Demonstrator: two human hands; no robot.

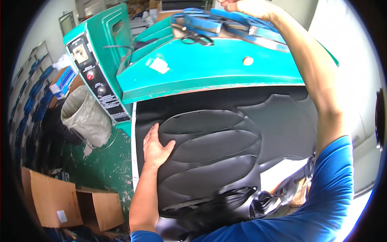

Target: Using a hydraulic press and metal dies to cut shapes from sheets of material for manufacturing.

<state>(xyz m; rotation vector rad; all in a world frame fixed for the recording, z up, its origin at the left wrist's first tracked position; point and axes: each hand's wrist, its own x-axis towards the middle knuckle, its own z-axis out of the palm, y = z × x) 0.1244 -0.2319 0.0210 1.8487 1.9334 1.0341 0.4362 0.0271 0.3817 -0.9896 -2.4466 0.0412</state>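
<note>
My left hand (156,148) lies flat with its fingers and thumb apart, at the left part of a black sheet (288,129). Several long oval outlines are cut into the sheet, and one oval piece (217,146) lies just right of my thumb. A larger curved outline shows at the sheet's right. My right arm reaches up over the green press head (193,66). At the top edge of the picture, my right hand (246,8) has curled fingers, partly cut off; what they hold is hidden. Blue-edged metal cutting dies (203,26) lie just below it.
Black-handled scissors (196,39) rest on the press head. A control panel (96,76) stands at its left. On the green floor are a bag-lined bin (86,117) and open cardboard boxes (54,201). Black scrap strips (238,201) pile up near my body.
</note>
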